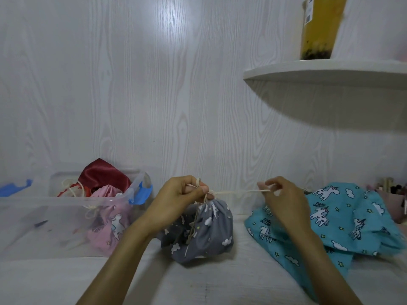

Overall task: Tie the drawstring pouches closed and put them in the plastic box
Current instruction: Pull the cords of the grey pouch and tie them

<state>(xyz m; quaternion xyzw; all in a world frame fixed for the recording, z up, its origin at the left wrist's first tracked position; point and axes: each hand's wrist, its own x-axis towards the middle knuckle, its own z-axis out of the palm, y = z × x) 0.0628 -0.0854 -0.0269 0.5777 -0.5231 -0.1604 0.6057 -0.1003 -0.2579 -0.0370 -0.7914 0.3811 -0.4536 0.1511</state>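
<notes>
White wood-grain wall behind a pale worktop (pixel 220 282). At centre sits a grey pouch (pixel 204 232); the left hand (pixel 182 194) pinches its gathered neck while the right hand (pixel 282 194) pulls its drawstring (pixel 240 191) taut. Left of it, a plastic box (pixel 44 216) holds pink and red pouches; right, a blue pouch (pixel 343 219).

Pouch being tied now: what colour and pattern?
Grey pouch with white unicorns and clouds, seen in the head view.

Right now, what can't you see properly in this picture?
All in the head view:
- Knot on the grey pouch: the left hand covers it.
- Teal pouch: its opening is hidden behind the right hand.
- Yellow cup on the shelf: top cut off by the edge.
- Plastic box: cut off at the left edge.
</notes>
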